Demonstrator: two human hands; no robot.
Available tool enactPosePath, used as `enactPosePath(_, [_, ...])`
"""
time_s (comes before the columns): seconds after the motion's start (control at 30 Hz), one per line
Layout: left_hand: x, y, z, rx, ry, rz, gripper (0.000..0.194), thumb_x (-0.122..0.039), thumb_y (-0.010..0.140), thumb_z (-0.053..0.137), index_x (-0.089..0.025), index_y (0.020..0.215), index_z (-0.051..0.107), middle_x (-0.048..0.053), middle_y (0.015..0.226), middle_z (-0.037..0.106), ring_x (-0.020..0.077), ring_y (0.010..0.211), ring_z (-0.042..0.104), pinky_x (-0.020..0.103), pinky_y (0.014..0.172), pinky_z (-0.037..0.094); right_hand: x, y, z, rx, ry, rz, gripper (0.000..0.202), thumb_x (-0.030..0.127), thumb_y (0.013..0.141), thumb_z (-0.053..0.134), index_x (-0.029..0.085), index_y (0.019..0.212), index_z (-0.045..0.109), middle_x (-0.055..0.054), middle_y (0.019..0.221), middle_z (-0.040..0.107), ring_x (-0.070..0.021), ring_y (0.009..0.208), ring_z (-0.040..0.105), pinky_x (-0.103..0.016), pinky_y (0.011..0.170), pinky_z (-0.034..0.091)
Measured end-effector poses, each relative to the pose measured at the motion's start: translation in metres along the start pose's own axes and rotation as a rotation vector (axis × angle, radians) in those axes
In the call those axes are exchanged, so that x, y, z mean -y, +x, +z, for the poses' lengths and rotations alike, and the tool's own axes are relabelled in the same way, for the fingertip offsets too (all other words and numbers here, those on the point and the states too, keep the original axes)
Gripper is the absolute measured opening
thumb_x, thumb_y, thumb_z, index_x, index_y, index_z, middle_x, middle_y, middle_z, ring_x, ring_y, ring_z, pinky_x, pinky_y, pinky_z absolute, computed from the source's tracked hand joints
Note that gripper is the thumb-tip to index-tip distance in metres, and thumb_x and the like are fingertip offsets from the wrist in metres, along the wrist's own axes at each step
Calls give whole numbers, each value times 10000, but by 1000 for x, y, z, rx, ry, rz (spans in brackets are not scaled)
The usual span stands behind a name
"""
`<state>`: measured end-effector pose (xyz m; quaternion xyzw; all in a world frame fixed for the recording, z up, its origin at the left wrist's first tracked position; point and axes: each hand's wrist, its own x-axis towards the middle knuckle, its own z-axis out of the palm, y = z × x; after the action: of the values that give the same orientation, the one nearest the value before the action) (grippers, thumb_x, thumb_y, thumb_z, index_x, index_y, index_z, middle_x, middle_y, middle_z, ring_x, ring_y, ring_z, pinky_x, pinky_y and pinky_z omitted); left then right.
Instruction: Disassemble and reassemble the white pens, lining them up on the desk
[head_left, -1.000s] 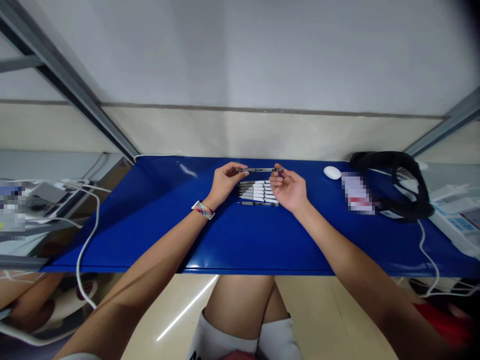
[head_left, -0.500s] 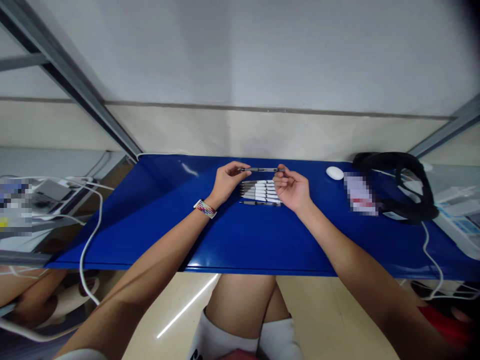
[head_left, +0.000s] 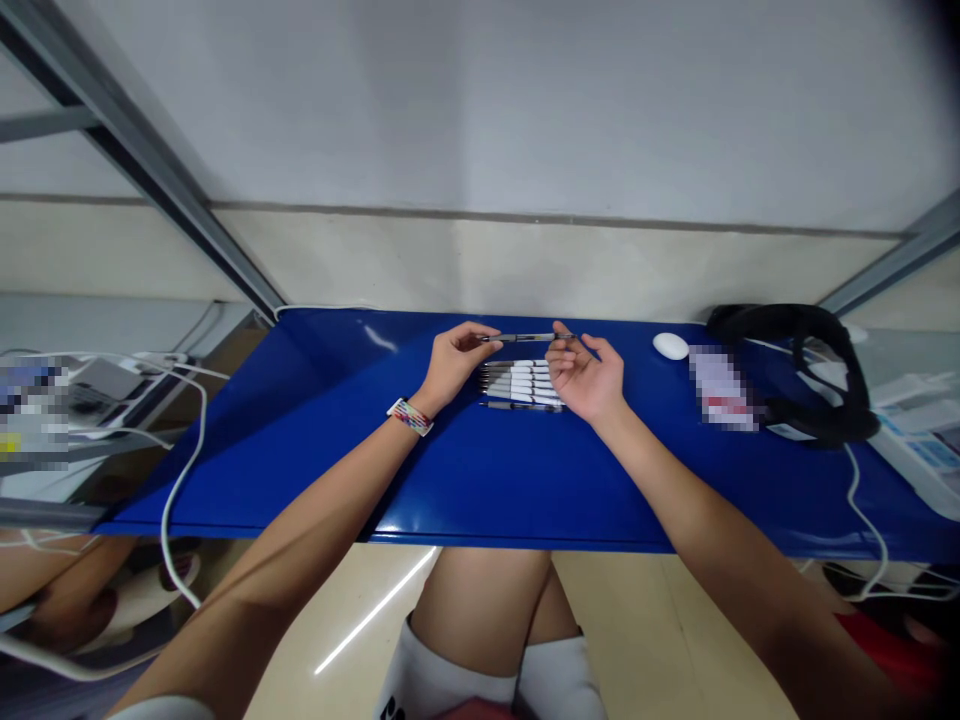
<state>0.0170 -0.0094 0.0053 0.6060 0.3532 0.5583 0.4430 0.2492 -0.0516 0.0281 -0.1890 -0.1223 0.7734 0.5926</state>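
A slim pen (head_left: 529, 338) with a dark grip and clear barrel is level above the blue table. My left hand (head_left: 456, 358) pinches its left end between thumb and fingers. At the pen's right end, my right hand (head_left: 591, 378) has its thumb and index finger spread apart, palm turned up; whether a finger touches the pen is unclear. Below the held pen lies a stack of white pens (head_left: 529, 380) with dark grips, side by side, their right ends partly behind my right hand. One darker pen (head_left: 517, 406) lies along their near side.
On the blue table (head_left: 480, 470), a white mouse-shaped object (head_left: 670, 346), a blurred-out item (head_left: 721, 388) and a black head strap (head_left: 825, 370) sit to the right. A white cable (head_left: 184, 480) hangs across the left edge. Other people's limbs show at both lower sides.
My right thumb and index finger have parted from their pinch at the pen's right end. My left hand keeps the pen in nearly the same place.
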Motion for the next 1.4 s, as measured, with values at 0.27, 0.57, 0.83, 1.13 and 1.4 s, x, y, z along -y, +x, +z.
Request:
enactPosePath(0.27, [2,0,-1,14,14,18,263,-367,812,919,-208,1003,833,65,1020,820,180,904,740,329,850,575,-2,4,-2,-4,-28,-19,212,146,798,652,163,1008,677,1,708,596,-85,584,522,-153,520,480])
enactPosePath(0.57, [1,-1,2,23,37,5,258,-371,814,906,-201,989,824,63,965,811,177,842,720,335,802,579,-1,4,-4,-27,-58,-53,179,188,815,642,185,988,687,8,689,562,-106,561,490,-198,489,463])
enactPosePath(0.83, [-1,-2,3,30,28,-4,262,-363,811,910,-196,994,826,62,959,810,171,836,716,321,783,565,-3,6,-5,-16,-42,-58,172,111,761,616,191,906,661,32,627,509,-82,501,420,-166,449,396])
enactPosePath(1.13, [1,-1,2,29,43,9,268,-381,812,907,-205,997,825,65,981,813,179,850,724,334,800,580,-3,4,-3,-25,-53,-71,161,122,778,629,191,916,672,30,639,528,-84,508,436,-179,455,408])
enactPosePath(1.4, [-3,-2,3,30,48,1,256,-377,809,905,-205,981,826,53,903,798,160,755,685,316,720,552,-2,4,-3,-18,-67,-59,160,125,768,639,190,909,673,28,640,541,-82,513,449,-171,455,410])
